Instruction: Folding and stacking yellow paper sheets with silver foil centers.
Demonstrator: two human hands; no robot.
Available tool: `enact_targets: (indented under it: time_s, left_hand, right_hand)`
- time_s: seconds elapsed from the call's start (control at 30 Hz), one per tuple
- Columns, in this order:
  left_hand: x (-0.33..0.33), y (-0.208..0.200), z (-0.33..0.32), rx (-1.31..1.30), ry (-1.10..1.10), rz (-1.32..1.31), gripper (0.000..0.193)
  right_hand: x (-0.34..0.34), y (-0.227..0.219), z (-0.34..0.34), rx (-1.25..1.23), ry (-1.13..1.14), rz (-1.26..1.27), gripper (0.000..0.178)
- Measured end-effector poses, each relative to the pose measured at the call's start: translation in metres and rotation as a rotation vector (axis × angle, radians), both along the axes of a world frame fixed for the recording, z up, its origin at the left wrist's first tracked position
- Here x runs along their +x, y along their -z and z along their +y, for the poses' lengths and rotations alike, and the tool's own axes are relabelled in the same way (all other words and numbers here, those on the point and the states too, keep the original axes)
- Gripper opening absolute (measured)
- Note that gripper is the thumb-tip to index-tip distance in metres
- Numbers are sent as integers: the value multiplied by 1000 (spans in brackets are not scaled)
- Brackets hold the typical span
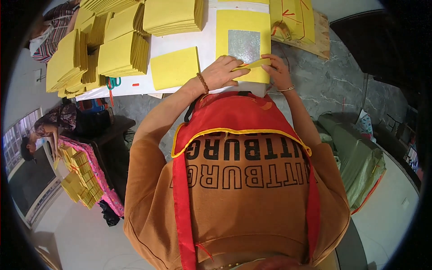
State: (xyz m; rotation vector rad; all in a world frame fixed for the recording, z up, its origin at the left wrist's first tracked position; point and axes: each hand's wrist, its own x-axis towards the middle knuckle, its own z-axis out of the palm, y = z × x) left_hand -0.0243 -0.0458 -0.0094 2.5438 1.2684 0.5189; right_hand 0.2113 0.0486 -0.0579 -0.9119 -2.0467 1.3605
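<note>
Close to the near edge of the table, a narrow folded piece of yellow paper (253,65) stretches between my hands. My left hand (222,73) grips its left end with the fingers closed over it. At the other end, my right hand (278,71) pinches the paper between thumb and fingers. Beneath lies a yellow paper sheet (223,36) with a silver square (244,44) in its middle. Whether the folded piece belongs to that top sheet or is separate, I cannot tell. A folded yellow paper (174,67) lies flat left of my left hand.
Several stacks of folded yellow paper (123,54) fill the table's left side. Green-handled scissors (114,83) and a small red piece (136,84) lie near its front edge. Yellow bundles (294,20) stand on a wooden board at right. A person (56,121) works at another table, far left.
</note>
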Motion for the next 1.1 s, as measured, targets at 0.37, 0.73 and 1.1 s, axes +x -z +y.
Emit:
enact_targets:
  time_s: [0.37,0.73,1.1]
  left_hand:
    - [-7,-6,9,-16,79,-152,33]
    - [-5,-16,15,-305,-280,-252,14]
    - [-36,0,2,15,-288,-56,44]
  right_hand:
    - [0,-4,-2,-87,7,56,18]
    - [-5,5,-4,22,61,95,26]
    - [-5,12,-3,-277,116,207,22]
